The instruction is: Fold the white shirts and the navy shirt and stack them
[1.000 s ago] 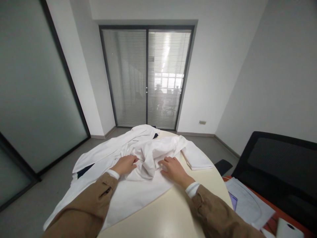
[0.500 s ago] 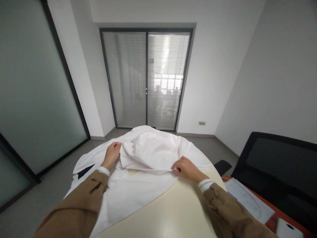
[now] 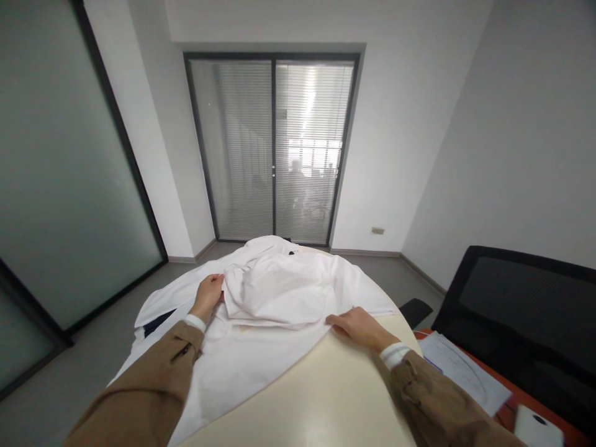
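A wide white garment (image 3: 279, 288) lies spread over the round table, its middle part folded over in a loose, wrinkled heap. On the left of that fold, my left hand (image 3: 208, 295) pinches the cloth by its edge. My right hand (image 3: 361, 326) lies low at the fold's right front corner, its fingers stretched toward the cloth edge and the tips touching or very close to it. A sleeve-like part reaches out to the right behind this hand. Some dark material (image 3: 159, 323) shows under the cloth at the left.
The pale round table (image 3: 307, 403) shows bare at the front right. A black mesh chair (image 3: 521, 304) stands at the right, with papers (image 3: 465, 369) and a white device (image 3: 537, 428) on an orange-red surface. A glass door with blinds (image 3: 274, 149) is at the back.
My right hand has come off the pinched corner and shifted slightly right and toward me. The folded cloth now lies flatter. My left hand has moved down a little, still on the edge.
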{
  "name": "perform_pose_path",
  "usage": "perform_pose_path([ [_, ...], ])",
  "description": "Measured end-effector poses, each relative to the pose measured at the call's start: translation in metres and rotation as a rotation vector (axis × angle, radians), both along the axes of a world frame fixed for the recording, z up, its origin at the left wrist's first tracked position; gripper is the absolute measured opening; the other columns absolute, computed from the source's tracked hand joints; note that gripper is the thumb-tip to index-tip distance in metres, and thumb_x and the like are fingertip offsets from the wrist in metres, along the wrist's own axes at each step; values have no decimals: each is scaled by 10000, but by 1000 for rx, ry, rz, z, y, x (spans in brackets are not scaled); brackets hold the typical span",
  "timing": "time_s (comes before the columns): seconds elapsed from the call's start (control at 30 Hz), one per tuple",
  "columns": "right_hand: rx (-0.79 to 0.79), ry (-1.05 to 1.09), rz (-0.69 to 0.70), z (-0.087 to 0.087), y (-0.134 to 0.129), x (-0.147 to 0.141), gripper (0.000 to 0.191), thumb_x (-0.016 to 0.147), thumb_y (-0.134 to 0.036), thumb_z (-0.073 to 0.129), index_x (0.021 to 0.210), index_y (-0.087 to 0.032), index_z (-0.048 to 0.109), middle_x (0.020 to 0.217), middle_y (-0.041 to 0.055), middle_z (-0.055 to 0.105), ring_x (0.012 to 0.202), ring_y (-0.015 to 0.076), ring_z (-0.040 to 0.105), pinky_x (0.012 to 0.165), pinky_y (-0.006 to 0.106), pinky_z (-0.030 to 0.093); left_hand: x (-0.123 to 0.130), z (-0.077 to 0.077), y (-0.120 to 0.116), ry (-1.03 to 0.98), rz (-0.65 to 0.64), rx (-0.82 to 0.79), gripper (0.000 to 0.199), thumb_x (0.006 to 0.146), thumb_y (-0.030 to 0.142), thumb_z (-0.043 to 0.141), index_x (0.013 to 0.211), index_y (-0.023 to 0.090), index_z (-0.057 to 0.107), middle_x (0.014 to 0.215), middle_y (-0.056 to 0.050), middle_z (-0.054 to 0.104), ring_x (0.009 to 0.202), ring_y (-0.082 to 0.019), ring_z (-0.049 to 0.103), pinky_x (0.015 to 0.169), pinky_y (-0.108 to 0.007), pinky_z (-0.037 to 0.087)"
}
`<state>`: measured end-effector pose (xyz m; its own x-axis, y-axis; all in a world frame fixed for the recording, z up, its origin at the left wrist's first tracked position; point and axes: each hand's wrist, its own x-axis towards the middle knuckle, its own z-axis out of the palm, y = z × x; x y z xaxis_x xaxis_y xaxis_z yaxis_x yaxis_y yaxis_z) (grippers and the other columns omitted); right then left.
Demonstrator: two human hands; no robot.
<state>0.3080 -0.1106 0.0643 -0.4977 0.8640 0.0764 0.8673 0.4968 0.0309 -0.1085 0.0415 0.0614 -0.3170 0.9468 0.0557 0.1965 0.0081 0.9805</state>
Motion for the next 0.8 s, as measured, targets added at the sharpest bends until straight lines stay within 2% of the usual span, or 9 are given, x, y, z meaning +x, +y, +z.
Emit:
perform_pose_path([
  [0.1, 105, 56, -123, 8, 6, 16, 338, 967, -258, 394, 1227, -209, 605, 788, 62, 742, 695, 205, 684, 682, 280, 404, -1, 0, 0, 3, -14, 12, 350, 757, 439, 570, 923, 138, 632, 837, -69, 662, 649, -174, 608, 543, -280, 500],
  [0.2, 218, 246, -258, 27, 14, 42, 306, 966, -320, 409, 1177, -211, 602, 805, 45, 733, 707, 196, 679, 689, 275, 421, 0, 0, -2, 14, -46, 40, 369, 763, 466, 559, 930, 143, 622, 892, -79, 668, 696, -186, 624, 570, -292, 516],
  [0.33, 399, 466, -553, 49, 27, 84, 292, 911, -320, 468, 1134, -220, 627, 885, 50, 735, 701, 187, 674, 674, 271, 435, 3, 4, -5, 52, -106, 82, 394, 753, 506, 586, 931, 157, 632, 905, -81, 679, 739, -203, 634, 577, -288, 514],
  [0.4, 446, 492, -691, 55, 33, 101, 309, 915, -312, 459, 1141, -219, 649, 926, 73, 741, 780, 214, 688, 697, 287, 452, 6, 6, -8, 67, -143, 84, 391, 743, 508, 612, 916, 159, 641, 842, -72, 678, 711, -206, 631, 562, -286, 509],
  [0.5, 387, 381, -791, 61, 39, 112, 341, 880, -221, 479, 1140, -202, 699, 1024, 131, 738, 929, 271, 682, 770, 340, 478, 14, 5, -13, 69, -176, 81, 369, 757, 496, 621, 918, 164, 638, 777, -57, 666, 665, -199, 624, 540, -280, 503],
  [0.57, 389, 267, -769, 63, 39, 101, 387, 816, -122, 508, 1132, -186, 723, 1190, 172, 690, 1073, 307, 636, 868, 396, 476, 20, 2, -16, 62, -178, 84, 352, 779, 487, 612, 930, 170, 630, 772, -51, 665, 654, -191, 624, 536, -272, 499],
  [0.63, 442, 189, -658, 65, 35, 71, 435, 770, -46, 512, 1122, -177, 731, 1332, 174, 612, 1205, 320, 556, 974, 439, 435, 26, -2, -18, 43, -166, 83, 341, 801, 484, 597, 938, 172, 622, 765, -47, 664, 643, -186, 624, 537, -271, 496],
  [0.73, 324, 226, -292, 61, 21, 3, 365, 836, -72, 501, 1101, -199, 717, 1179, 113, 689, 1106, 250, 592, 986, 391, 413, 31, -9, -20, 4, -136, 77, 347, 826, 485, 574, 959, 167, 610, 762, -45, 664, 630, -182, 623, 550, -277, 497],
  [0.8, 187, 221, -52, 50, 8, -45, 245, 910, -199, 534, 1085, -230, 702, 1086, 81, 707, 1042, 232, 598, 955, 376, 403, 32, -13, -21, -18, -120, 76, 361, 834, 488, 560, 981, 161, 606, 761, -42, 660, 624, -180, 617, 556, -280, 494],
])
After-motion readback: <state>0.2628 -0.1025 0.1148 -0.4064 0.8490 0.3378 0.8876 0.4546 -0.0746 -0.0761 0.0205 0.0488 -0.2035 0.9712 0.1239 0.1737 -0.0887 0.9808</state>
